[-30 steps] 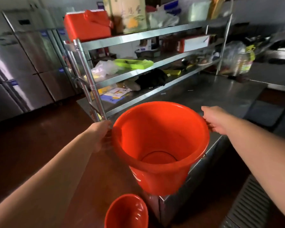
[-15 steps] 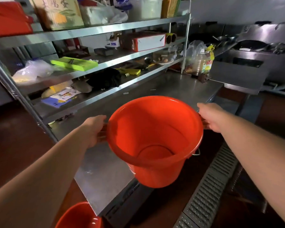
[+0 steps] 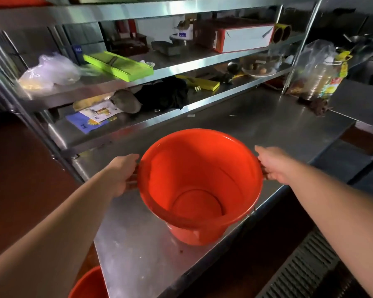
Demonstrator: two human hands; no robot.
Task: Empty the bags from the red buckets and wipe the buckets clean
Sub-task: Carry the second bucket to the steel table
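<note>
Hands hold the red bucket (image 3: 199, 181) — the left hand (image 3: 122, 174) grips its left rim, the right hand (image 3: 274, 164) grips its right rim, fingers curled. The bucket (nothing inside) sits near the front edge of a steel table (image 3: 256, 125). Metal shelves (image 3: 181, 63) behind hold boxes and bags — a second red bucket (image 3: 88, 284) peeks in below.

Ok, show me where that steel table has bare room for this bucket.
The steel table is bare from the red bucket, which both hands hold, back to the lowest shelf, and rightward nearly to the oil bottle and bag in the far corner. The near-left corner is bare too. The shelves are crowded.
</note>
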